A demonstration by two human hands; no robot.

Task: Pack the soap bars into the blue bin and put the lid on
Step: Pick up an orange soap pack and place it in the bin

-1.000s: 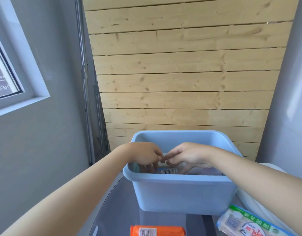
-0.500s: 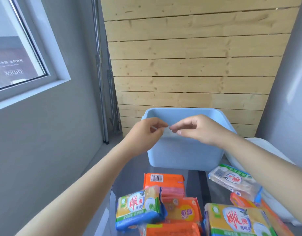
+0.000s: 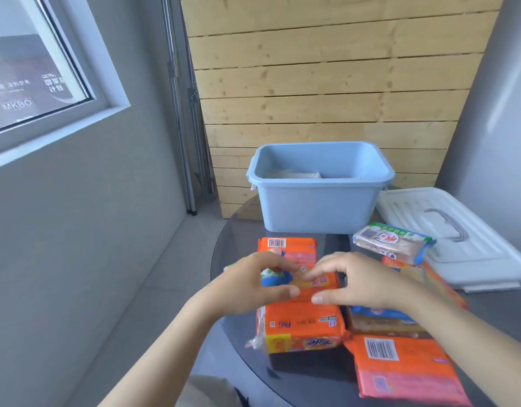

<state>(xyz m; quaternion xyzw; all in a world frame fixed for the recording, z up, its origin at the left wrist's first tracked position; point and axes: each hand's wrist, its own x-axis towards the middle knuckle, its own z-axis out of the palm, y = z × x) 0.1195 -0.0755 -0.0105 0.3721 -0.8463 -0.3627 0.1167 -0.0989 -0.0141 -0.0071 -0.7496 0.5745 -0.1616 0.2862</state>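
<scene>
Round dark bench (image 3: 238,248) carries all. Blue bin (image 3: 318,201) at far edge, open, w/ a pale soap pack (image 3: 294,173) low inside. White lid (image 3: 459,239) lies flat just R of bin. Orange soap bars (image 3: 304,327) piled near front, more to the R. Left hand (image 3: 253,284) & right hand (image 3: 356,283) over the pile, fingers (image 3: 324,271) curled, part open; can't tell if gripping anything.
</scene>
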